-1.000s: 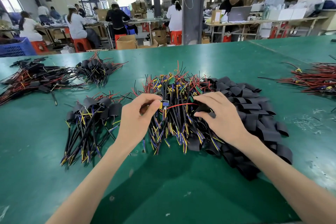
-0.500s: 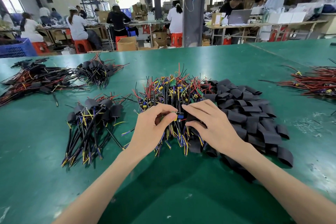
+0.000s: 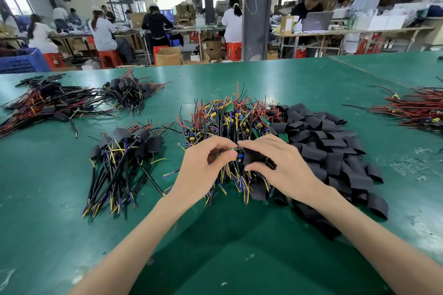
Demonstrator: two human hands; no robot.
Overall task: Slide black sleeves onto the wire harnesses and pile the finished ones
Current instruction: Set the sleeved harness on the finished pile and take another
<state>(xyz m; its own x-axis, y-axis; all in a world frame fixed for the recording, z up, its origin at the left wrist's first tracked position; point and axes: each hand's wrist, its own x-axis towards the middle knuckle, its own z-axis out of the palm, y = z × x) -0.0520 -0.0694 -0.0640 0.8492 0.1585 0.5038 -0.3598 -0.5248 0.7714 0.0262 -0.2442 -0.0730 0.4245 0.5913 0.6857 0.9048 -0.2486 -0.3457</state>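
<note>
L hand (image 3: 203,170) pinches a harness board (image 3: 233,150); R hand (image 3: 285,170) grips a black sleeve (image 3: 253,156) touching it, over unsleeved harness pile (image 3: 227,120) on green worktop (image 3: 215,258). Sleeved pile (image 3: 124,151) to L.

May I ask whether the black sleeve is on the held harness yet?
Not yet: the black sleeve in the right hand only meets the left hand's green board.

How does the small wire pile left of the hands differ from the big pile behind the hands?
The left pile is smaller and its harnesses wear black sleeves; the middle pile is larger and its green boards lie bare. Both show yellow and blue wire ends toward the person.
</note>
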